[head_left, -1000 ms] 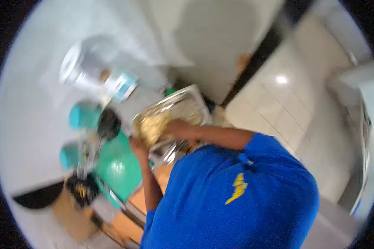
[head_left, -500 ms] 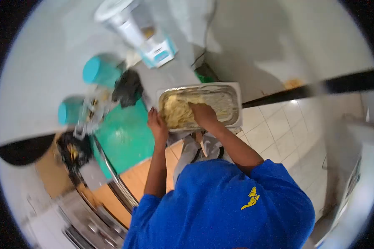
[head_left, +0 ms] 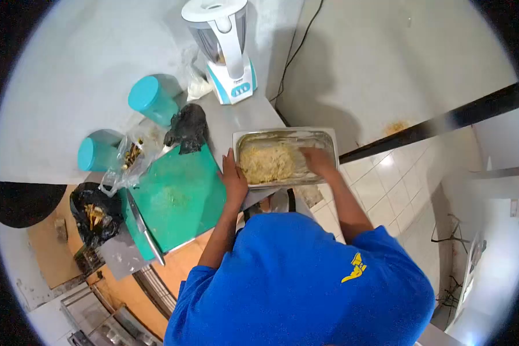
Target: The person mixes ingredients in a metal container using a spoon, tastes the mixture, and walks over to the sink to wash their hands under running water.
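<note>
Left grip (head_left: 233, 177) being held against metal pan (head_left: 282, 130), right grip (head_left: 318, 161) being lowered nowhere beyond its walls

From the head view, the pan's left end is being met by the left grip; whether the fingers are being closed round the rim cannot be told. The right grip is being held inside the right half, blurred, so whether anything is being grasped cannot be told either. A pale, lumpy mixture (head_left: 265, 164) is being contained in the pan's left and middle, beside the right grip. Smears are being shown on the inner walls.

Left of the pan, a green board (head_left: 179, 193) is being supported by the surface (head_left: 220, 124), and a knife (head_left: 142, 225) is being carried along the board's left edge.

By judgement, the mixture is being worked by hand. For the next stroke, firm bracing at the left end is probably being called for, since the right end is seemingly being left beyond the surface's edge.
</note>
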Demonstrator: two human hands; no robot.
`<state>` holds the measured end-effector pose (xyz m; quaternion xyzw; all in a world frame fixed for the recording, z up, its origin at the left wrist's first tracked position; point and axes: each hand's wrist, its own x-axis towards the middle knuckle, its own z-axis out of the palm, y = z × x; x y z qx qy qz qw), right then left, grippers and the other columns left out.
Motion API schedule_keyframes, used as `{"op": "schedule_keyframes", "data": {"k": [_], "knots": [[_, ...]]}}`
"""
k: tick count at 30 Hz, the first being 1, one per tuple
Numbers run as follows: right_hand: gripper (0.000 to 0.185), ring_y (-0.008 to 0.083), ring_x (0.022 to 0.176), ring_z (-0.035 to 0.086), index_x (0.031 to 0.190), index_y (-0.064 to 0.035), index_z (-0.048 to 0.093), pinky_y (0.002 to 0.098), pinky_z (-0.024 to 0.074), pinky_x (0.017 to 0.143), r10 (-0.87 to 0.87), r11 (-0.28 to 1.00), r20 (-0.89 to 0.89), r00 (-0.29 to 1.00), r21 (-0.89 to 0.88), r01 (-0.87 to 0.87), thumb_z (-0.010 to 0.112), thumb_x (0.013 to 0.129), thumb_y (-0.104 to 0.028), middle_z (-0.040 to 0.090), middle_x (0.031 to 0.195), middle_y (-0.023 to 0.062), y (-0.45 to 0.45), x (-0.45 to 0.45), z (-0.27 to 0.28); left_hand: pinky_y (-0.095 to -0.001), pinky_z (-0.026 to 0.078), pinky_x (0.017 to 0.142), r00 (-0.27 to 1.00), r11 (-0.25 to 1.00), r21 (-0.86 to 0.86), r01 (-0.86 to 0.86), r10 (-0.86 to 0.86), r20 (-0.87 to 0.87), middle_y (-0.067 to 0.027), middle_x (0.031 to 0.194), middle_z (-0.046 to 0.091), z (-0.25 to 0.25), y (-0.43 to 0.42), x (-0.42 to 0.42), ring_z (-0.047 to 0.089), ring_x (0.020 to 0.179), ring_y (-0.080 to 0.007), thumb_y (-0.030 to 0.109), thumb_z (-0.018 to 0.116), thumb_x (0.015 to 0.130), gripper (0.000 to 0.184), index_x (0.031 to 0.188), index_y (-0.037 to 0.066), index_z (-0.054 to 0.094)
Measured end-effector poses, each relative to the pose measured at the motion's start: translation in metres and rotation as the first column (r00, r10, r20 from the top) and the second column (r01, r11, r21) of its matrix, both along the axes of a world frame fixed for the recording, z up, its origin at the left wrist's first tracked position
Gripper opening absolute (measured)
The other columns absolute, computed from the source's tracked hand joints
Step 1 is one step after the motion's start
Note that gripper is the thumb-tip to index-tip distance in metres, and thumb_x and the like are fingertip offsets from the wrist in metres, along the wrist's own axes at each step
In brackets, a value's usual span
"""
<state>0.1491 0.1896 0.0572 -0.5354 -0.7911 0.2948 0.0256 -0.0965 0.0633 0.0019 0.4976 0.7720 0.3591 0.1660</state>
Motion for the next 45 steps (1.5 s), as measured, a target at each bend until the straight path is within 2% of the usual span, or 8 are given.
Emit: {"op": "schedule_keyframes", "data": {"k": [2, 5, 8, 13, 18, 24, 33, 45], "knots": [[0.034, 0.0353, 0.094, 0.059, 0.115, -0.0114, 0.061, 0.0406, 0.0458, 0.085, 0.068, 0.995, -0.058, 0.996, 0.083, -0.063, 0.049, 0.084, -0.007, 0.062, 0.105, 0.0186, -0.011, -0.036, -0.011, -0.064, 0.014, 0.101, 0.999, 0.999, 0.029, 0.018, -0.016, -0.052, -0.0159, 0.143, 0.03, -0.003, 0.0, -0.001, 0.022, 0.134, -0.0363, 0.001, 0.037, 0.086, 0.056, 0.141, 0.01, 0.028], [0.033, 0.0357, 0.096, 0.058, 0.115, -0.0084, 0.06, 0.0402, 0.0457, 0.085, 0.278, 0.95, 0.009, 0.961, -0.153, -0.273, 0.048, 0.084, -0.008, 0.061, 0.106, 0.0193, -0.033, -0.076, 0.055, -0.0626, 0.015, 0.102, 0.992, 0.996, 0.074, 0.039, -0.03, -0.126, -0.0152, 0.146, 0.025, 0.001, 0.0, 0.003, 0.02, 0.135, -0.0354, -0.002, 0.04, 0.083, 0.06, 0.14, 0.011, 0.029], [0.036, 0.0364, 0.096, 0.058, 0.119, -0.0075, 0.057, 0.0406, 0.0459, 0.085, 0.361, 0.919, -0.345, 0.866, -0.028, -0.394, 0.048, 0.084, -0.01, 0.061, 0.107, 0.0204, 0.0, -0.012, -0.002, -0.0604, 0.017, 0.103, 0.981, 0.99, 0.065, 0.126, -0.114, -0.158, -0.0147, 0.147, 0.021, 0.019, 0.0, -0.005, 0.019, 0.136, -0.0344, -0.004, 0.042, 0.08, 0.063, 0.14, 0.011, 0.031], [0.041, 0.0367, 0.097, 0.059, 0.123, -0.0073, 0.053, 0.0433, 0.0457, 0.085, 0.082, 0.996, 0.229, 0.97, -0.052, -0.071, 0.045, 0.083, -0.009, 0.061, 0.106, 0.0208, 0.003, 0.023, 0.044, -0.0526, 0.025, 0.104, 0.972, 0.965, 0.161, 0.209, -0.187, -0.14, -0.0178, 0.146, 0.021, 0.026, 0.003, -0.002, 0.024, 0.133, -0.0356, -0.006, 0.045, 0.077, 0.062, 0.136, 0.009, 0.036], [0.041, 0.0375, 0.096, 0.058, 0.121, -0.0094, 0.055, 0.0454, 0.0457, 0.083, 0.069, 0.998, 0.02, 0.997, 0.006, -0.069, 0.045, 0.081, -0.009, 0.061, 0.104, 0.0209, -0.01, -0.037, -0.021, -0.0428, 0.03, 0.103, 0.989, 0.936, 0.318, 0.149, -0.149, -0.023, -0.0203, 0.139, 0.032, 0.026, 0.019, -0.011, 0.031, 0.129, -0.0359, -0.008, 0.045, 0.075, 0.055, 0.128, 0.005, 0.044], [0.045, 0.0341, 0.093, 0.062, 0.119, -0.0127, 0.057, 0.0449, 0.0488, 0.083, 0.377, 0.924, 0.009, 0.926, -0.076, -0.376, 0.051, 0.075, -0.009, 0.063, 0.102, 0.0194, -0.039, -0.088, 0.015, -0.0432, 0.031, 0.104, 0.995, 0.958, 0.267, 0.104, -0.097, -0.039, -0.0174, 0.135, 0.04, 0.018, 0.02, -0.011, 0.037, 0.125, -0.0354, -0.007, 0.047, 0.075, 0.051, 0.125, 0.004, 0.047], [0.049, 0.0328, 0.086, 0.06, 0.128, -0.0152, 0.049, 0.0436, 0.0483, 0.073, 0.219, 0.944, 0.119, 0.968, 0.225, -0.242, 0.047, 0.08, -0.008, 0.06, 0.091, 0.0176, -0.014, -0.015, 0.042, -0.0378, 0.036, 0.101, 0.998, 0.944, 0.328, 0.024, -0.042, 0.048, -0.0158, 0.126, 0.049, 0.024, 0.024, -0.004, 0.047, 0.118, -0.0317, -0.008, 0.048, 0.076, 0.052, 0.127, 0.003, 0.046], [0.05, 0.0326, 0.079, 0.061, 0.128, -0.0126, 0.047, 0.043, 0.0493, 0.065, 0.159, 0.958, 0.194, 0.968, 0.207, -0.199, 0.05, 0.079, -0.009, 0.059, 0.089, 0.0142, -0.021, 0.004, 0.024, -0.039, 0.032, 0.103, 1.0, 0.969, 0.246, 0.024, -0.027, 0.009, -0.0189, 0.127, 0.048, 0.023, 0.021, -0.002, 0.044, 0.12, -0.0346, -0.011, 0.044, 0.072, 0.053, 0.124, -0.001, 0.047]]}}
